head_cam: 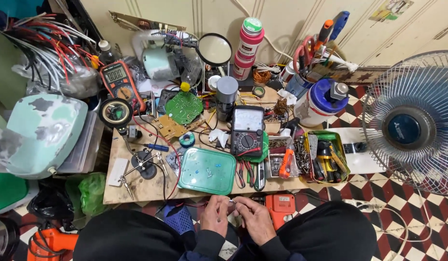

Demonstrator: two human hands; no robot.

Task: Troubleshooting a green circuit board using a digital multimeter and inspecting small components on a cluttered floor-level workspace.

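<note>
A home electronics repair workshop; two multimeters (247,130), bare circuit boards (184,107), a magnifier (214,49) and hand tools crowd the low surface (137,186) at frame centre

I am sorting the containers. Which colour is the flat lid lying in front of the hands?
The flat lid is green, seen in the head view, the only view.

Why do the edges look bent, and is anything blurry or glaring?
Head view: wide lens bows the edges, stretching the fan; light is even and soft, with mild glare on the magnifier; the left hand and right hand look sharp.
</note>
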